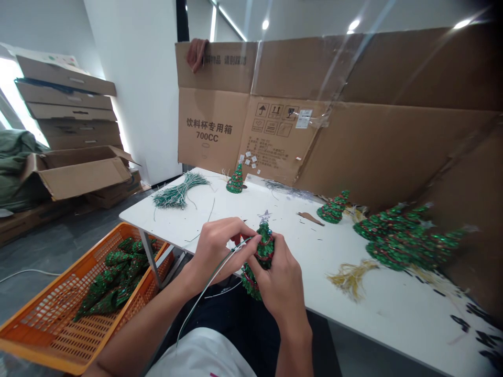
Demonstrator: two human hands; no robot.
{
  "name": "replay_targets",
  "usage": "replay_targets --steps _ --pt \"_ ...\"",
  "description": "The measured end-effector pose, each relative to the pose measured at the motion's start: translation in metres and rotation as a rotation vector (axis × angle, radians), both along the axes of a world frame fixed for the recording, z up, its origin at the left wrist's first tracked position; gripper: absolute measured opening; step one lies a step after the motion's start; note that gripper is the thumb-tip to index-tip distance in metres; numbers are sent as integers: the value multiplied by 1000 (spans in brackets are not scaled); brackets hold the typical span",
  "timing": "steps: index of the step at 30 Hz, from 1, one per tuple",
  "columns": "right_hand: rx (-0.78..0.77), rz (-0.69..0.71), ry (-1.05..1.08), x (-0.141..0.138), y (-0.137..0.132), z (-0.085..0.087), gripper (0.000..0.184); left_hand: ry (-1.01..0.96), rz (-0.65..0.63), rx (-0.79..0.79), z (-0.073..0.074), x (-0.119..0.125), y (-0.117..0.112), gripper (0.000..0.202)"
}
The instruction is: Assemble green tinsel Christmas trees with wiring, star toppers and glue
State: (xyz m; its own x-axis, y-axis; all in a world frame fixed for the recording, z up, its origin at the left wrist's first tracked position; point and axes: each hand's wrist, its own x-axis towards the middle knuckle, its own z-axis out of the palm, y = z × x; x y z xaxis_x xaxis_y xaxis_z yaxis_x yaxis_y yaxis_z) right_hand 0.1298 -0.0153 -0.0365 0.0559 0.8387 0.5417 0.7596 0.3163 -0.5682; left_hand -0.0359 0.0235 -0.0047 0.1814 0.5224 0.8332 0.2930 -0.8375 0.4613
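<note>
So I'm looking down at a pair of bare hands working on a little green tinsel Christmas tree, and it's being held up just over the near edge of a white table. The right hand is clenching the tree's body, with its fingers wrapped around the side, while the left hand is pinching a long thin wire up against the tree near its tip. The wire's loose end is hanging down past the left forearm. A small silver star is sitting on top of the tree. Off to the left, an orange plastic basket is sitting beside the table, holding a heap of similar green tinsel trees. Over on the tabletop, a bundle of green wires is lying toward the far side, with a small standing tree just beside it. Further right, another tree is lying on its side near a pile of more trees, and a tuft of gold tinsel is lying in front of them. Big flattened cardboard cartons are standing up along the far edge, and a stack of cartons is leaning in the back corner.
</note>
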Motion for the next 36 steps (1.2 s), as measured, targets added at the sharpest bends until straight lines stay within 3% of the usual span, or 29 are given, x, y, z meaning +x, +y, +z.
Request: replay_targets --steps 19,30,36 --pt "-89 62 105 -4 -2 4 31 -60 32 -13 3 1 2 9" --pt "-78 8 88 -4 0 1 28 -2 -72 17 2 1 2 10" --pt "-104 23 107 -5 -1 3 30 -2 -39 7 -1 -2 5 7"
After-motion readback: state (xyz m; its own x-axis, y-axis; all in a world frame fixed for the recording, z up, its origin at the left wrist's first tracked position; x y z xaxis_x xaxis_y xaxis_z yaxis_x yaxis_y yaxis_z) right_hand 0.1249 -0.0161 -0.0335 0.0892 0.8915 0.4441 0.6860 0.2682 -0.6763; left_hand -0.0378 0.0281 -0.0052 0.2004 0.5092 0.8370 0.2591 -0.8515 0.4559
